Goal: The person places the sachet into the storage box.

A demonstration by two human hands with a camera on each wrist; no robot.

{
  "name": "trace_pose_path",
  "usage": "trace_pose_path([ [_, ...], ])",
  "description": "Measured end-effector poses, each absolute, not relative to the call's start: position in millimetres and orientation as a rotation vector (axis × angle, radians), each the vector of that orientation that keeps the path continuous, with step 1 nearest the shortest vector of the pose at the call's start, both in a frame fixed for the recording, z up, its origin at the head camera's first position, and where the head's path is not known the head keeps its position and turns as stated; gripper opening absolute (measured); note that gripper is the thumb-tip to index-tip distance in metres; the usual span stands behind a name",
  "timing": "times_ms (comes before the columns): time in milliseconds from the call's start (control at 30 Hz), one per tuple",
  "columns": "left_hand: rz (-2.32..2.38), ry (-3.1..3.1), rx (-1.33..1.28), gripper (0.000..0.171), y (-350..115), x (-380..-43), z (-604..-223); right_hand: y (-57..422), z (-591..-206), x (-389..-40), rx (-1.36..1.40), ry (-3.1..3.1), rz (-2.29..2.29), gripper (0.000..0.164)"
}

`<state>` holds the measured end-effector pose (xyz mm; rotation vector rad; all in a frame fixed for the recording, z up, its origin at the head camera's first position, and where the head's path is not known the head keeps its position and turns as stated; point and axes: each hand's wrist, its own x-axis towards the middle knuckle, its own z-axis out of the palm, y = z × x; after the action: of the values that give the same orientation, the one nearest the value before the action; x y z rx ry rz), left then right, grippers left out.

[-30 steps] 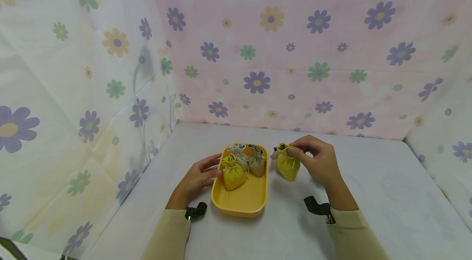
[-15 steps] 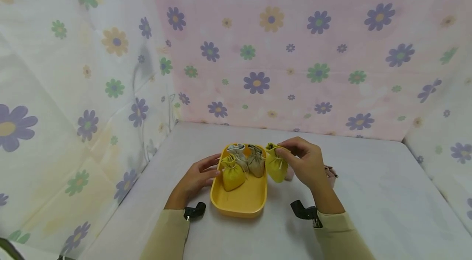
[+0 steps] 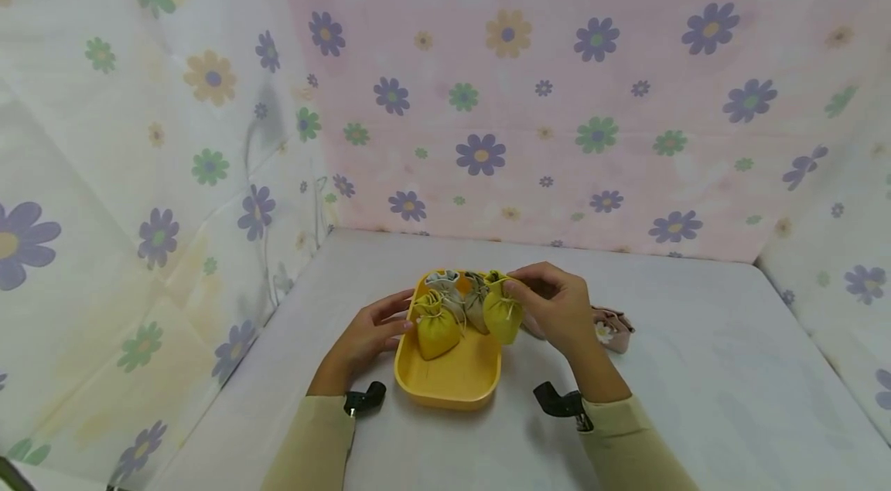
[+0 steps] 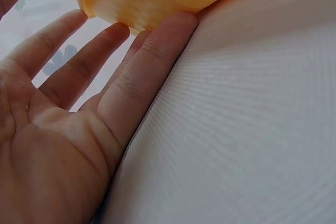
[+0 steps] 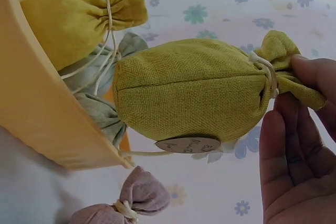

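Observation:
My right hand (image 3: pixel 561 311) pinches the gathered neck of a yellow-green drawstring pouch (image 5: pixel 194 87), which hangs at the right rim of a yellow tray (image 3: pixel 448 390). A round paper tag (image 5: pixel 189 145) dangles from that pouch. Inside the tray lie a yellow pouch (image 3: pixel 437 335), a pale grey pouch (image 3: pixel 445 286) and an olive-beige pouch (image 3: pixel 475 305), the last partly hidden behind the held one. My left hand (image 3: pixel 365 332) rests at the tray's left side, its straight fingers (image 4: pixel 152 61) touching the outer wall.
A pinkish pouch (image 5: pixel 142 192) lies on the table just right of the tray, mostly behind my right hand in the head view. Farther right sits a pink item with a white flower (image 3: pixel 612 329). Floral cloth walls (image 3: pixel 529 127) enclose the white table (image 3: pixel 696 367) at the back and sides.
My right hand has carried the yellow-green pouch leftward, from beside the tray to its right rim. The pink flowered item has come into view behind it. My left hand stays at the tray.

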<state>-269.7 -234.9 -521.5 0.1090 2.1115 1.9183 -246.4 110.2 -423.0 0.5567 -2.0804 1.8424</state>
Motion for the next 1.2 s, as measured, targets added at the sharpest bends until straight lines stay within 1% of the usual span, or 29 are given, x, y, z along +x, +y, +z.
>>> trace_pose_path([
  [567,1.918,2.099,0.139,0.065,-234,-269,-521,92,-442,-250,0.559,-2.135,1.865,0.016],
  [1033,1.911,2.117,0.133,0.067,-235,-269,-521,84,-455,-255,0.528,-2.251,1.825,0.013],
  [1200,1.927,2.106,0.171,0.066,-236,-271,-524,85,-461,-256,0.516,-2.325,1.792,0.012],
])
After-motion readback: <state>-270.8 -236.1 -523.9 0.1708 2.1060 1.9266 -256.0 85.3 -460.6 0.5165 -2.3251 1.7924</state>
